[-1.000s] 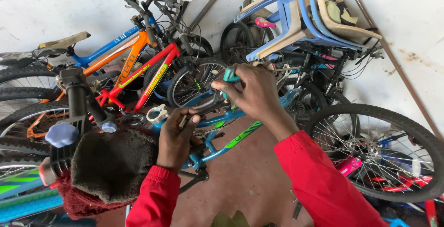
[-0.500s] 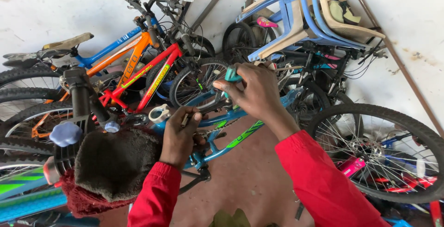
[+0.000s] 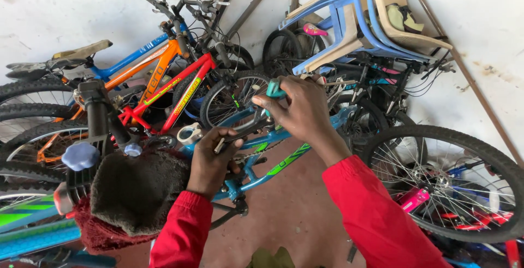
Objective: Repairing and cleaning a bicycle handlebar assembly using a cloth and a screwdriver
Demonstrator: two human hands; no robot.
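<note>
Mid-adjustment on the blue bike frame (image 3: 284,159): my left hand (image 3: 210,161) clamps a metal wrench (image 3: 237,136), right hand (image 3: 297,107) pinches the teal-handled screwdriver (image 3: 273,89); next probably needs counter-hold while turning.

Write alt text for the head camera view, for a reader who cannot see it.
Two hands in red sleeves work on a blue bicycle frame: the right hand grips a teal-handled tool, the left hand holds a metal tool. Other bicycles and stacked plastic chairs lean against a white wall.
</note>
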